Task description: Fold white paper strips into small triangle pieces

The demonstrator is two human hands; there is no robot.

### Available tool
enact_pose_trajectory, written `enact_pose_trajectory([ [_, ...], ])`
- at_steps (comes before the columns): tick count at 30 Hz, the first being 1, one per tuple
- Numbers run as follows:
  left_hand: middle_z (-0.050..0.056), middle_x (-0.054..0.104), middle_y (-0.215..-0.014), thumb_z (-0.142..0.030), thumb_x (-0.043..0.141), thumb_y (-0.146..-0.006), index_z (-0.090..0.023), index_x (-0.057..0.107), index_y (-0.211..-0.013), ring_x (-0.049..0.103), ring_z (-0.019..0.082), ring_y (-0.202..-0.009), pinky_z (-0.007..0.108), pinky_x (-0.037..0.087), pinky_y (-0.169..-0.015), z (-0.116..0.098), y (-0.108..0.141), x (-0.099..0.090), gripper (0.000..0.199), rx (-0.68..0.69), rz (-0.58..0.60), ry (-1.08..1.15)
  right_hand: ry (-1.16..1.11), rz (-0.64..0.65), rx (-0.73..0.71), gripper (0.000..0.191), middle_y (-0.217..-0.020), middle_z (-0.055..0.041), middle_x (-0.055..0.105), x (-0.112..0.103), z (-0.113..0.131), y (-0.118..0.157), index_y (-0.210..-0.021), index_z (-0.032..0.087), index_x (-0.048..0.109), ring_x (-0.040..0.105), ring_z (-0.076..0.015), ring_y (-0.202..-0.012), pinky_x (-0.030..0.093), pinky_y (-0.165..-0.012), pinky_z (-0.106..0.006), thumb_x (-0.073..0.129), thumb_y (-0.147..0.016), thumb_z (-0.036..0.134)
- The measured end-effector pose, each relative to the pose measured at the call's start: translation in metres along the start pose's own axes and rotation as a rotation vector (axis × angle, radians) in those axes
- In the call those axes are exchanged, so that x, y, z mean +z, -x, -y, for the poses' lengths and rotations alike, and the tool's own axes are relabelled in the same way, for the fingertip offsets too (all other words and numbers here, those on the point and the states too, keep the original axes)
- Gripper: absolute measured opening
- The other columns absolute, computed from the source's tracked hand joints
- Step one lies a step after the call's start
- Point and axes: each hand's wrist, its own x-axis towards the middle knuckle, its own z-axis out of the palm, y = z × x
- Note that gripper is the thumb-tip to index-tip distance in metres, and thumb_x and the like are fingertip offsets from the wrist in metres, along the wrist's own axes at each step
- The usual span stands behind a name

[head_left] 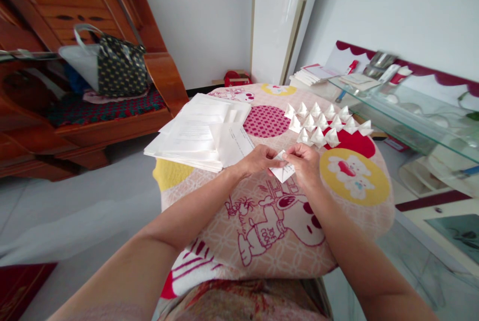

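Between my hands is a small folded piece of white paper (pixel 283 172) with print on it, its lower corner pointing toward me. My left hand (pixel 260 159) pinches its left side with thumb and fingers. On the right side, the fingers of my right hand (pixel 305 160) are closed on its upper edge. Beyond my right hand, several folded paper boats (pixel 317 136) stand in rows on the patterned tablecloth (pixel 262 261). Left of my hands lies a stack of white paper sheets (pixel 187 126), with smaller printed pieces (pixel 232 144) on its near right part.
A glass-topped cabinet (pixel 411 111) with papers, a red marker and metal containers runs along the right. At the left is a wooden bench (pixel 160 77) with a dotted bag (pixel 121 67). A tall white appliance (pixel 277 27) stands behind the table.
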Motion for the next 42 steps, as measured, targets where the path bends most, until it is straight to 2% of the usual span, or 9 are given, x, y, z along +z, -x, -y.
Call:
enact_pose_trajectory([
  [5, -0.002, 0.063, -0.059, -0.029, 0.082, -0.072, -0.011, 0.069, -0.067, 0.055, 0.007, -0.049, 0.018, 0.047, -0.046, 0.0, 0.001, 0.001, 0.023, -0.029, -0.053, -0.017, -0.003, 0.008, -0.024, 0.014, -0.055, 0.005, 0.058, 0.0, -0.006, 0.001, -0.066, 0.022, 0.063, 0.047, -0.0103, -0.047, 0.036, -0.045, -0.024, 0.076, -0.062, 0.026],
  [10, -0.001, 0.064, -0.059, -0.035, 0.09, -0.063, -0.011, 0.07, -0.065, 0.056, 0.008, -0.052, 0.018, 0.046, -0.049, -0.003, 0.002, 0.0, 0.031, -0.039, -0.093, 0.047, -0.04, 0.017, 0.015, 0.015, -0.056, 0.0041, 0.06, 0.0, -0.003, 0.0, -0.067, 0.022, 0.064, 0.05, -0.0111, -0.048, 0.038, -0.046, -0.025, 0.078, -0.061, 0.026],
  [13, -0.001, 0.064, -0.057, -0.035, 0.09, -0.064, -0.01, 0.071, -0.065, 0.053, 0.007, -0.051, 0.017, 0.041, -0.049, -0.003, 0.002, -0.001, 0.032, 0.015, -0.113, 0.085, -0.056, 0.018, 0.004, 0.017, -0.062, 0.0016, 0.065, -0.003, 0.002, -0.002, -0.072, 0.021, 0.069, 0.056, -0.0131, -0.052, 0.044, -0.049, -0.026, 0.081, -0.065, 0.032],
  [17, 0.002, 0.069, -0.063, -0.034, 0.086, -0.071, -0.01, 0.072, -0.069, 0.057, 0.008, -0.055, 0.018, 0.041, -0.053, -0.002, 0.001, -0.006, 0.028, 0.129, -0.19, 0.139, -0.078, -0.016, -0.029, 0.026, -0.069, -0.0026, 0.071, -0.011, 0.005, -0.005, -0.077, 0.021, 0.073, 0.063, -0.0159, -0.056, 0.051, -0.051, -0.029, 0.077, -0.077, 0.046],
  [22, 0.002, 0.069, -0.065, -0.038, 0.085, -0.072, -0.011, 0.072, -0.069, 0.057, 0.009, -0.057, 0.02, 0.042, -0.054, -0.003, 0.003, -0.011, 0.03, 0.259, -0.255, 0.125, 0.012, 0.09, -0.054, 0.032, -0.059, -0.002, 0.069, -0.016, 0.005, -0.004, -0.068, 0.02, 0.072, 0.061, -0.0147, -0.048, 0.051, -0.048, -0.027, 0.076, -0.08, 0.049],
  [28, 0.0, 0.065, -0.061, -0.042, 0.084, -0.074, -0.012, 0.071, -0.067, 0.052, 0.008, -0.054, 0.02, 0.038, -0.052, -0.002, 0.003, -0.012, 0.033, 0.336, -0.273, 0.038, 0.138, 0.132, -0.124, 0.025, -0.059, -0.0005, 0.07, -0.017, 0.002, -0.002, -0.068, 0.02, 0.074, 0.062, -0.015, -0.052, 0.051, -0.052, -0.027, 0.077, -0.08, 0.043],
  [35, 0.001, 0.069, -0.066, -0.04, 0.084, -0.074, -0.012, 0.073, -0.071, 0.057, 0.009, -0.058, 0.021, 0.043, -0.057, -0.003, 0.004, -0.012, 0.03, 0.335, -0.24, 0.091, 0.217, 0.116, -0.223, 0.022, -0.057, 0.0003, 0.069, -0.019, 0.003, -0.001, -0.066, 0.021, 0.075, 0.063, -0.0154, -0.053, 0.049, -0.054, -0.028, 0.076, -0.081, 0.038],
  [42, 0.003, 0.072, -0.07, -0.043, 0.085, -0.072, -0.012, 0.073, -0.072, 0.06, 0.01, -0.06, 0.022, 0.046, -0.058, -0.005, 0.004, -0.009, 0.032, 0.317, -0.197, 0.125, 0.043, 0.153, -0.102, 0.02, -0.059, -0.0007, 0.069, -0.017, 0.004, 0.001, -0.065, 0.021, 0.074, 0.063, -0.0156, -0.052, 0.051, -0.055, -0.029, 0.076, -0.08, 0.035],
])
